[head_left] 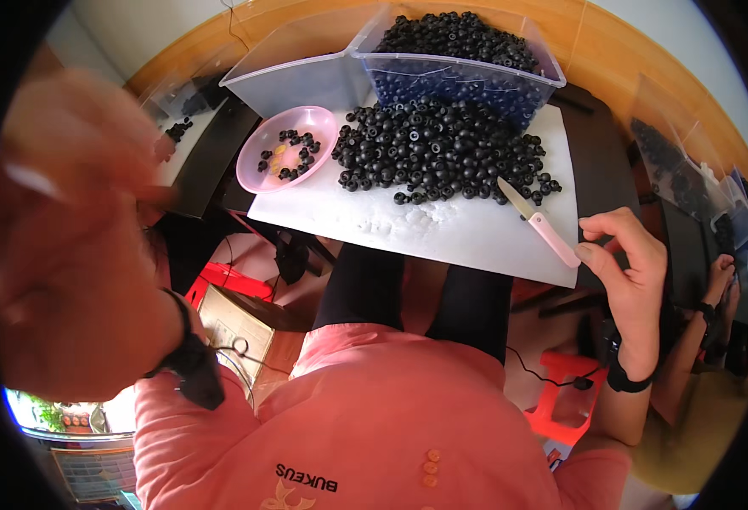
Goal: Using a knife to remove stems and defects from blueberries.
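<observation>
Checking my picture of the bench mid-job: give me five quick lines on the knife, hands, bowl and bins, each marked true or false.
1. The pink-handled knife lies on the white board. True.
2. The left hand is gripping the knife. False: it is raised at the picture's left, well away from the knife, and blurred.
3. The right hand is beside the end of the knife's handle. True, though contact is hard to tell.
4. The pink bowl is empty. False: it holds several small black pieces.
5. Of the two large clear bins behind the board, the right one holds black pieces. True.
</observation>
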{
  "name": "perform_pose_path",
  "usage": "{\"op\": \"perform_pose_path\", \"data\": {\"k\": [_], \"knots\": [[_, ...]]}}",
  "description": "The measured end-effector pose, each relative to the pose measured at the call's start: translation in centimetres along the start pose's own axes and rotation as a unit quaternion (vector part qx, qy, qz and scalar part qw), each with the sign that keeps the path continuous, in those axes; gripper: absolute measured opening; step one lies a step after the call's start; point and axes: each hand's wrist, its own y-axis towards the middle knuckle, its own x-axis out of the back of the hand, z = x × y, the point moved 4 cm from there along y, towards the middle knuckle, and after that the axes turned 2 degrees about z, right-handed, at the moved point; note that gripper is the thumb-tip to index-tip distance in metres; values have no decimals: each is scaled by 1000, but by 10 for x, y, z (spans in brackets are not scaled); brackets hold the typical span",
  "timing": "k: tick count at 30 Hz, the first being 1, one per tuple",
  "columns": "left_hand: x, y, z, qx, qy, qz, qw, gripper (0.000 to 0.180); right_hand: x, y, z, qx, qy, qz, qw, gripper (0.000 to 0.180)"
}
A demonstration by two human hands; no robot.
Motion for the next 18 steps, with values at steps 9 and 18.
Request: {"op": "perform_pose_path", "data": {"k": [9, 18], "knots": [[-89, -2, 16, -74, -418, 188, 886, 25, -42, -14, -50, -81, -107, -27, 991, 22], [-31, -80, 28, -63, -417, 193, 886, 22, -46, -35, -83, -155, -196, -74, 965, 19]]}}
